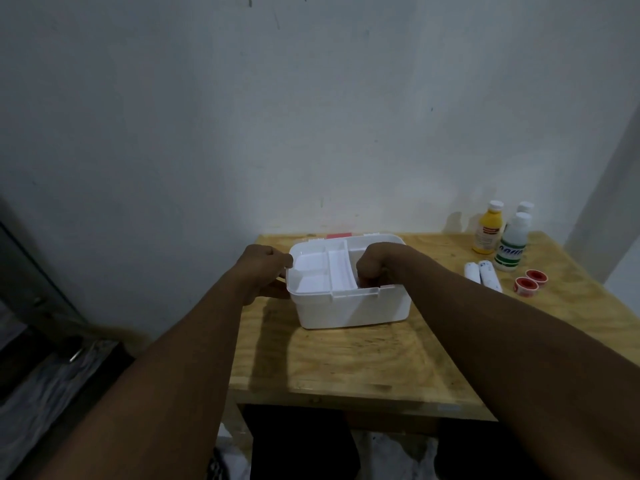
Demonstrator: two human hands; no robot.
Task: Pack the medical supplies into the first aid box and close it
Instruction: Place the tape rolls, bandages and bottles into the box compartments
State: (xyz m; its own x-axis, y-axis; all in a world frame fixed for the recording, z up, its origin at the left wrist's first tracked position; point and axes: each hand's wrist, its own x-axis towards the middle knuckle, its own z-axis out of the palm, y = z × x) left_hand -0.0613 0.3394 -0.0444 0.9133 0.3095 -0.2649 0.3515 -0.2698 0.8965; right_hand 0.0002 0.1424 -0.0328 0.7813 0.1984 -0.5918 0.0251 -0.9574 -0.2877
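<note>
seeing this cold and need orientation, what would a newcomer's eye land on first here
The open white box mid-table draws the eye first, the left hand gripping its left rim and the right hand curled on the inner tray. Next come the unpacked supplies on the right of the wooden table: a yellow bottle, a green-labelled white bottle, two white rolls and two red tape rolls.

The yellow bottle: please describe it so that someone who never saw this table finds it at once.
On the wooden table, look at the far right corner, to the right of the open white box. Three bottles stand there, and the yellow bottle is the leftmost. It alone has an orange-yellow body; the white bottles beside it do not.
</note>
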